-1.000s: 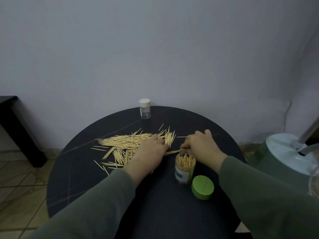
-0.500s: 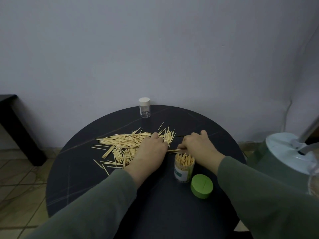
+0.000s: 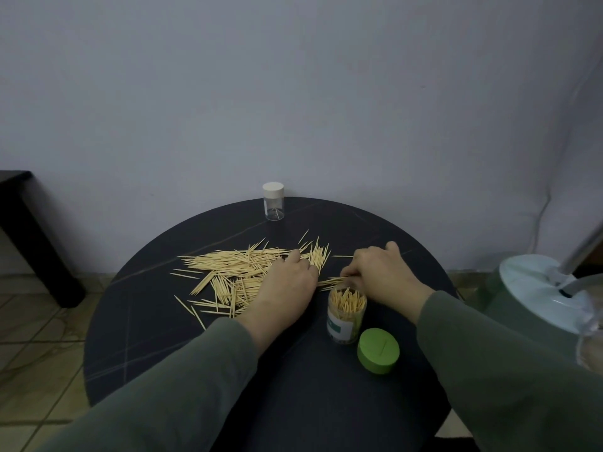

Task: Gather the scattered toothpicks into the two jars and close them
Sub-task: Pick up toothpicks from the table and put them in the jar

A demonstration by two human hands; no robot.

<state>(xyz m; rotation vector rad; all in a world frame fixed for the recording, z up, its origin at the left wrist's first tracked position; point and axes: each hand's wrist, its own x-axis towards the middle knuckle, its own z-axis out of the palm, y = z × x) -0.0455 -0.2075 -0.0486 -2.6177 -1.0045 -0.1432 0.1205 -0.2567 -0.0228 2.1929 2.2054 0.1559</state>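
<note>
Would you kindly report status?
Left hand flat on loose wooden toothpicks. Right hand pinching a bundle beside open clear jar. Green lid off.

Matt dark table; wooden toothpicks; clear plastic jar; matt green lid.

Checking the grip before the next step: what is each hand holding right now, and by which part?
The right hand pinches a small bundle of toothpicks at one end. The left hand lies on the scattered toothpicks; any grip is hidden.

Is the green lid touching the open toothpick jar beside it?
Cannot tell. In the head view the green lid overlaps the open jar's base edge, with no gap or contact plainly visible.
</note>
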